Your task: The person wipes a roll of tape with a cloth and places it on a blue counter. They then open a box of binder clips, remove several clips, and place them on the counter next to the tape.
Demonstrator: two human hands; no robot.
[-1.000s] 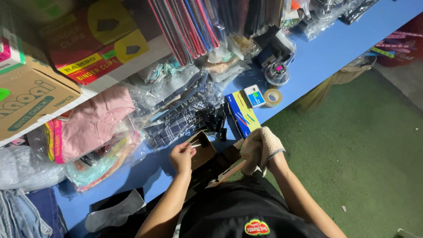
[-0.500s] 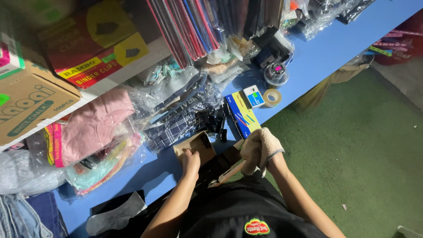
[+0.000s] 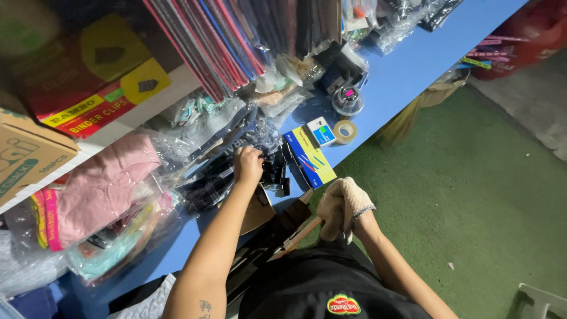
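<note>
My left hand is stretched forward onto a heap of black binder clips on the blue table, fingers curled down over them. A small open brown cardboard box lies under my left forearm. My right hand, in a cream knit glove, grips the brown-edged rim of a dark flat box at the table's near edge, against my black shirt.
Right of the clips lie a flat yellow-and-blue box, a small blue-and-white box, a tape roll and a round clear container. Bagged clothing, red-and-yellow cartons and upright folders crowd the left. Green flooring lies right.
My left hand left the small brown box and reached forward onto the binder clip heap. The gloved right hand stayed on the dark box's rim. The view shifted slightly.
</note>
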